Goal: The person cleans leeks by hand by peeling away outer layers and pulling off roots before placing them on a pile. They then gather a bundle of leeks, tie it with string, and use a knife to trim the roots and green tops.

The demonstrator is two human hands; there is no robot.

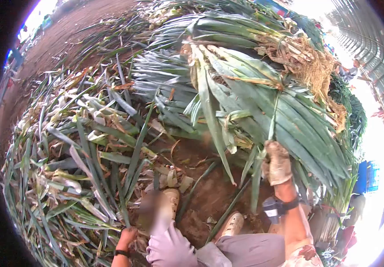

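My left hand (128, 234), bare with a black band at the wrist, is closed round the lower end of a long green leaf (139, 138) at the bottom left. My right hand (277, 163) wears a pale, soiled glove and is closed on a green leaf strip (274, 115). That strip runs up to the tied part of a large bundle of leafy green stalks (299, 120), which lies directly above my right hand. The fingertips of my right hand are partly hidden by the glove's folds and the leaves.
Loose leaves and trimmings (67, 155) are heaped at the left. Another bundle with straw-coloured roots (308, 58) lies behind. My shoes (233, 224) rest on brown soil (205, 196) between the heap and bundles. A blue crate (367, 177) stands at the right.
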